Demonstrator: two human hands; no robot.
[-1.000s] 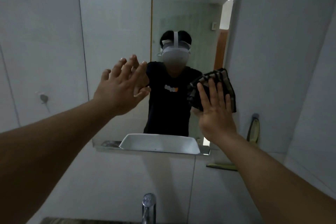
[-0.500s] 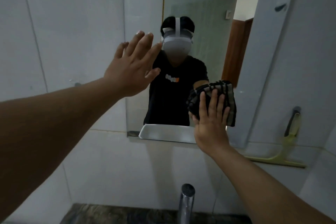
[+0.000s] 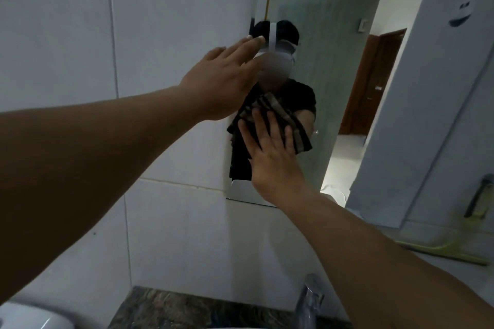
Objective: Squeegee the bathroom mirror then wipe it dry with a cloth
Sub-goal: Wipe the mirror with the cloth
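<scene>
The bathroom mirror (image 3: 334, 61) hangs on the tiled wall in front of me and reflects a person in a dark shirt. My left hand (image 3: 224, 80) is raised flat, fingers apart, at the mirror's left edge, holding nothing. My right hand (image 3: 270, 157) presses a dark checked cloth (image 3: 296, 128) against the lower part of the glass with its fingers spread over it. A yellow-green squeegee (image 3: 454, 251) rests with its blade on the ledge to the right of the mirror. Its handle leans up against the wall, away from both hands.
A chrome tap (image 3: 310, 299) rises at the bottom centre above a dark stone counter (image 3: 187, 312). A white basin rim (image 3: 32, 320) shows at the bottom left. White tiled walls close in on the left and right.
My right hand has slid the cloth leftward across the lower mirror. My left hand stays raised near the mirror's left edge. My view has swung right and down.
</scene>
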